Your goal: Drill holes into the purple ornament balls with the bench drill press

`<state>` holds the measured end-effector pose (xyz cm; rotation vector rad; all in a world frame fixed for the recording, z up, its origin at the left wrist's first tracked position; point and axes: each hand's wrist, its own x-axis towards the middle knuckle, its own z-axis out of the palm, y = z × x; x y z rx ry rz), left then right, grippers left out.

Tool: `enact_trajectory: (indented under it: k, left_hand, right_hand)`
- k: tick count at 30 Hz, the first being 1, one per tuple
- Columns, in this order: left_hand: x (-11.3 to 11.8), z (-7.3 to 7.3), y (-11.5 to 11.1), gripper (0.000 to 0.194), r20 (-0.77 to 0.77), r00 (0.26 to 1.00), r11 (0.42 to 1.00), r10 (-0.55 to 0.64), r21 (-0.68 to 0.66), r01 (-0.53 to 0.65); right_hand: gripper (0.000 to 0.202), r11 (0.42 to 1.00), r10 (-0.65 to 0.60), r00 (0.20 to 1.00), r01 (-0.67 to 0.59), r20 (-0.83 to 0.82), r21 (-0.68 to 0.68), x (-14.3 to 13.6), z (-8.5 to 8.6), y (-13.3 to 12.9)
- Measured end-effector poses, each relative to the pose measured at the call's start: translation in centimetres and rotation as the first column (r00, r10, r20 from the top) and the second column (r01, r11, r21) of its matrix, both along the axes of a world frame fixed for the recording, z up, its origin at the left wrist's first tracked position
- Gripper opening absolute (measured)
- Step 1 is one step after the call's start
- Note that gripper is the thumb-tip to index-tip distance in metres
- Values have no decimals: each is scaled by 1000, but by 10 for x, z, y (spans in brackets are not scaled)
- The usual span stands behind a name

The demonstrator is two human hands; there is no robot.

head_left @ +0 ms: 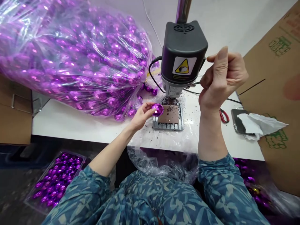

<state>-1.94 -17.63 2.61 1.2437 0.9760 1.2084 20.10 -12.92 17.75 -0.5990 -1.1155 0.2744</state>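
Observation:
Between the thumb and fingers of my left hand (142, 115) is a shiny purple faceted ball (157, 109). It is at the left edge of a brown board (170, 115) with a small hole, lying on the slotted metal base (167, 126) of a small bench drill press (184, 53). Dark shavings hide the drill's tip. My right hand (221, 78) is raised in a closed grip at the right side of the machine. A short dark handle (196, 83) runs from the drill press to its fingers, which hide the rest.
A large clear bag (89, 62) of purple balls covers the table's left. A tray (77, 156) of balls sits low at left. Red-handled scissors (224, 116), a phone-like dark object (237, 120), tissue (260, 123) and a cardboard box (278, 103) are at right. Plastic sheeting (161, 168) hangs at the front edge.

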Motion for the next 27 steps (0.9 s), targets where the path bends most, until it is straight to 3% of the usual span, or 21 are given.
enact_trajectory:
  k: [2, 5, 11, 19, 23, 27]
  left_hand:
    - [14, -10, -3, 56, -33, 999, 999, -33, -16, 33]
    - [26, -26, 6, 62, -98, 995, 1000, 10, 11, -9]
    - [32, -44, 33, 55, -182, 981, 997, 68, 43, -61]
    - [39, -50, 43, 54, -330, 944, 987, 12, 157, 42]
    - [44, -50, 43, 58, -409, 911, 981, 58, 192, 24]
    - [49, -53, 40, 63, -394, 916, 988, 73, 157, -12]
  right_hand:
    - [62, 1000, -1, 1000, 1, 12, -16, -1, 1, -1]
    - [63, 1000, -8, 1000, 9, 15, -27, -1, 3, -4]
    - [65, 999, -16, 1000, 17, 15, -29, -2, 4, -5]
    - [66, 994, -75, 996, 79, 51, -79, -2, 0, -4]
    - [73, 997, -49, 999, 49, 10, -54, -5, 5, -9]
    - [72, 999, -22, 1000, 22, 9, -45, -4, 6, -9]
